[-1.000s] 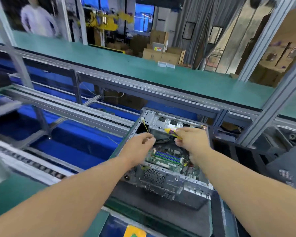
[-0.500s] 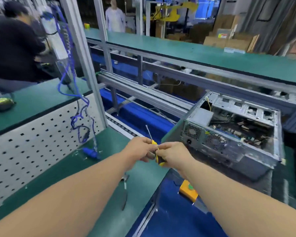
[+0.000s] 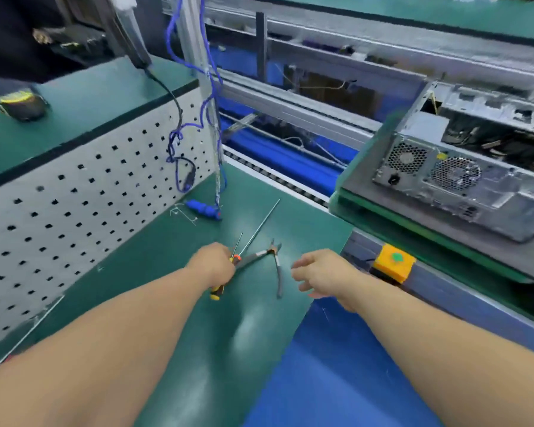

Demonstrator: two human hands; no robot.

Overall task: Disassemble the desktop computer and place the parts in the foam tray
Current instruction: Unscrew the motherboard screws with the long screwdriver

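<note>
A green-matted counter (image 3: 173,303) fills the near left, backed by a white pegboard (image 3: 74,192); a conveyor frame runs across the far side. The desktop computer (image 3: 463,167) sits at far right on a raised green pallet, side panel off, its right part cut off by the frame edge. Half a second ago both hands held the screwdriver together; now the left hand (image 3: 211,265) alone grips the screwdriver (image 3: 224,278), fingers curled round its handle, low over the counter beside the pliers (image 3: 272,263) and a long thin rod (image 3: 259,229). The right hand (image 3: 321,274) has let go, fingers spread and holding nothing. Judgement: the tool is being set down or exchanged. No foam tray is visible; motion blur obscures the chassis interior.
</note>
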